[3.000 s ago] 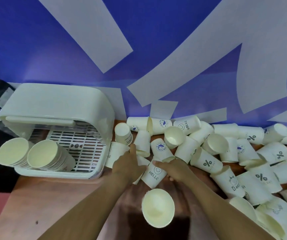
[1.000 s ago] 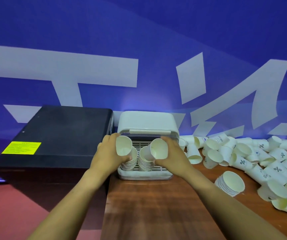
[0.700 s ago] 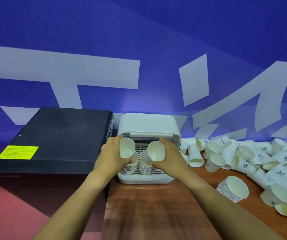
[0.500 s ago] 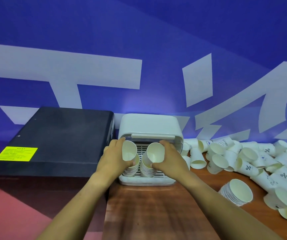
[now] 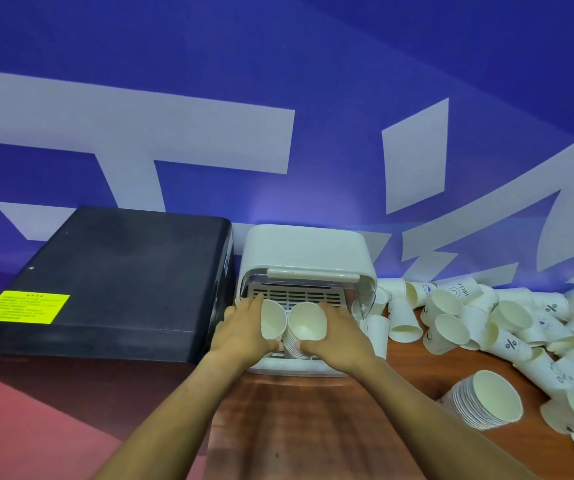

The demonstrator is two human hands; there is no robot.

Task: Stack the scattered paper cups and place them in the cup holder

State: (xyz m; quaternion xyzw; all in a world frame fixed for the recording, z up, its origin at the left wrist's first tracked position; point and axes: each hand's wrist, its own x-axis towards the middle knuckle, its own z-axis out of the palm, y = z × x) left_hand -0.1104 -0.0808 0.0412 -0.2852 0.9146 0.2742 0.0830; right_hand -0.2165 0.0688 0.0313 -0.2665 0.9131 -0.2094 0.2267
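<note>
Both bare forearms reach straight ahead over the wooden table [image 5: 296, 427], side by side, and meet at the mouth of the white cup holder [image 5: 308, 252]. The left hand [image 5: 244, 329] is curled around the left cup stack [image 5: 272, 323], fingers wrapped over its far side and thumb low near the base, so the open rim faces back toward me. The right hand [image 5: 339, 332] cups the right cup stack [image 5: 304, 327] in the same way, fingers spread along its right flank, thumb tucked under the ribbed edges of the nested cups. The two stacks lie tilted on their sides and touch one another between the hands, resting on the holder's front tray beneath its raised lid, with the slotted grille showing behind them. That makes two stacks in the holder and a third stack [image 5: 486, 400] lying on its side on the table, well apart to the right. Beyond it spreads the pile of loose cups [image 5: 507, 323], tumbled against the blue wall [image 5: 278, 81]; there are too many overlapping for me to count. A black box [image 5: 112, 271] with one yellow label [image 5: 24, 306] sits just beside the holder on its left
</note>
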